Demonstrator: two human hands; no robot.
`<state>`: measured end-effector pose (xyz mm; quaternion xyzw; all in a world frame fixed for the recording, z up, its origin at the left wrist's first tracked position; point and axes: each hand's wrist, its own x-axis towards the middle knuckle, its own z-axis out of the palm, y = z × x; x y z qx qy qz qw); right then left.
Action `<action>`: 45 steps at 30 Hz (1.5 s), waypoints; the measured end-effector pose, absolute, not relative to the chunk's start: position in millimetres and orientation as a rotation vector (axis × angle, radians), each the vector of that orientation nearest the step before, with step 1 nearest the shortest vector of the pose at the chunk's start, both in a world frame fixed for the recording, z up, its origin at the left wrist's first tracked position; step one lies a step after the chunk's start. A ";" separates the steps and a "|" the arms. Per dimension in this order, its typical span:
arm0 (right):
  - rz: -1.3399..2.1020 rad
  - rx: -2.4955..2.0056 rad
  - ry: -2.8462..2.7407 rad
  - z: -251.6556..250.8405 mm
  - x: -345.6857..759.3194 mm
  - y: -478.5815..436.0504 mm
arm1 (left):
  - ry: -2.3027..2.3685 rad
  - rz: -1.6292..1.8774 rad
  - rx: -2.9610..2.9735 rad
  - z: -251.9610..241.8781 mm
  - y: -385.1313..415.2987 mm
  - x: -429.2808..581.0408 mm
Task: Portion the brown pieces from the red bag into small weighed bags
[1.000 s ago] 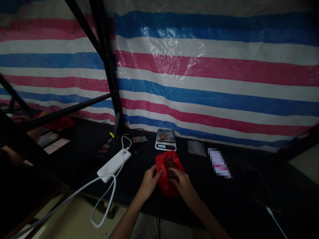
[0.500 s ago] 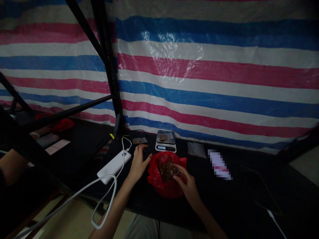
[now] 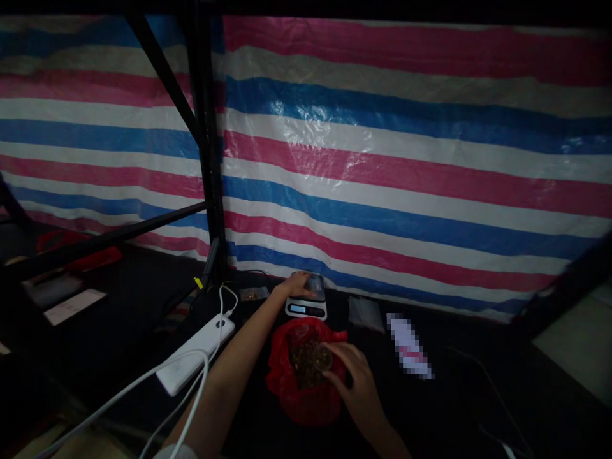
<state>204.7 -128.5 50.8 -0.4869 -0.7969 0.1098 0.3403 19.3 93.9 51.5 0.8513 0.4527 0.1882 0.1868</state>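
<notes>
A red plastic bag (image 3: 292, 398) lies open on the black table, with brown bits (image 3: 302, 361) inside it. My right hand (image 3: 357, 381) is at the bag's right rim, fingers closed on a small round cup (image 3: 324, 357) that sits in the brown bits. My left hand (image 3: 297, 284) reaches forward past the bag and rests on the left side of the pan of a small digital scale (image 3: 306, 308). In this dim light its fingers are too dark to read. Something brownish lies on the pan.
A white power bank (image 3: 196, 352) with white cables lies left of the bag. A small clear pouch (image 3: 253, 294) and clear bags (image 3: 366, 312) flank the scale. Black frame posts (image 3: 206, 159) stand at the left, against a striped tarp (image 3: 406, 191). Papers and red plastic lie far left.
My left hand let go of the bag and reached forward to the scale pan. The bag now lies open, and my right hand has a small cup in it. The camera tilted up.
</notes>
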 end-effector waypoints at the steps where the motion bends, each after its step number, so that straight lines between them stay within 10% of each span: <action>1: 0.262 -1.269 -2.071 51.1 208.2 -125.1 | 1.284 0.539 2.390 50.2 96.2 22.5; 24: 0.323 -1.280 -2.058 92.5 257.1 65.4 | 0.873 1.002 1.816 53.1 91.7 40.7; 45: -0.987 -1.126 -2.688 145.7 225.5 47.3 | 0.712 1.039 1.612 47.7 87.7 52.4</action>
